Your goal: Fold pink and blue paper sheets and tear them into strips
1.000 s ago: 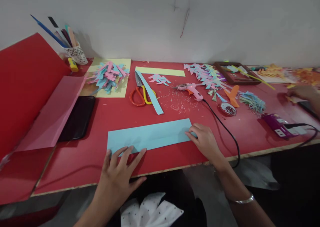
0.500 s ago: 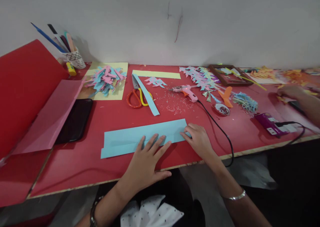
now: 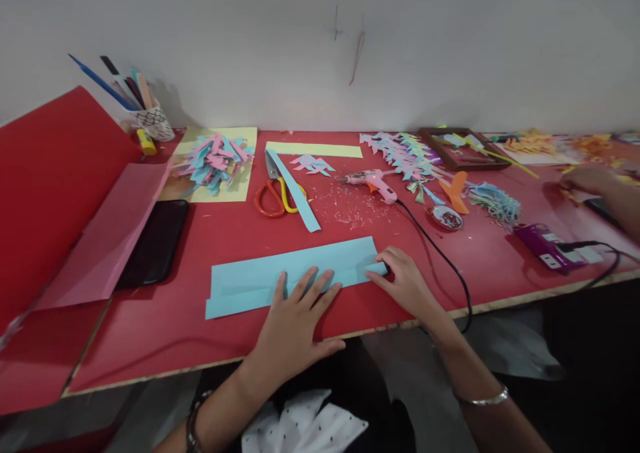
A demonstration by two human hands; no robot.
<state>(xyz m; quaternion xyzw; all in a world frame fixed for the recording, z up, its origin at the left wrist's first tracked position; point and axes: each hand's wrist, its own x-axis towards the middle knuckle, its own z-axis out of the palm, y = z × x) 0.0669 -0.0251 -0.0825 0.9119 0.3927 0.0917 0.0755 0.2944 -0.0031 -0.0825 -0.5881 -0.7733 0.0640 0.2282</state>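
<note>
Lying near the table's (image 3: 160, 346) front edge, the blue paper (image 3: 250, 276) sits under the left hand (image 3: 294, 326), its fingers spread and flat, while the right hand (image 3: 404, 280) pinches the paper's right end between thumb and forefinger. Uneven pressure could skew the lower strip, which juts out at left; a sideways tug might wrinkle it. The left fingers hide its middle.

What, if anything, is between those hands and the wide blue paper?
Nothing visible: the left hand rests on the blue paper, and the right hand holds its right end. The scissors lie beyond it.
</note>
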